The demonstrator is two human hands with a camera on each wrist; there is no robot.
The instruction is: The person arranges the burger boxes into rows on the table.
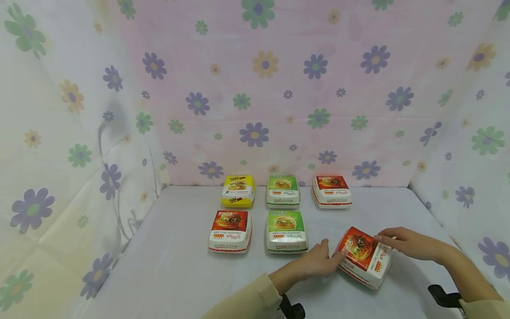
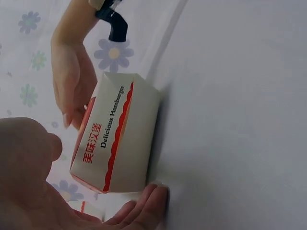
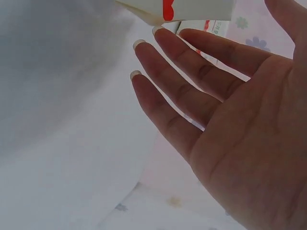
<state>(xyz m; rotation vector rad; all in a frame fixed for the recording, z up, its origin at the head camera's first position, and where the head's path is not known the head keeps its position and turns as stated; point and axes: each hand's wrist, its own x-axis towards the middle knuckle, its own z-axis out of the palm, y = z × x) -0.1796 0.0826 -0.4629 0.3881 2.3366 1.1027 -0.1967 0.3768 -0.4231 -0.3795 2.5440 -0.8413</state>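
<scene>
A red-and-white hamburger box [image 1: 363,257] sits turned at an angle at the front right of the table. My left hand [image 1: 320,260] touches its left side with the fingertips. From the other side, my right hand [image 1: 414,243] reaches over the box's upper right edge, fingers extended. In the left wrist view, the white side of the hamburger box [image 2: 122,139] reads "Delicious Hamburger", and the left fingers [image 2: 148,206] lie straight by its lower corner. The right wrist view has the right palm [image 3: 240,124] spread, fingertips close to the box's corner [image 3: 196,9].
Behind stand a yellow box [image 1: 238,191], a green box [image 1: 283,192] and a red box [image 1: 332,192] in a row. Nearer are another red box [image 1: 230,231] and a green box [image 1: 286,231], left of my left hand. Flowered cloth [image 1: 279,110] encloses the white table [image 1: 171,257].
</scene>
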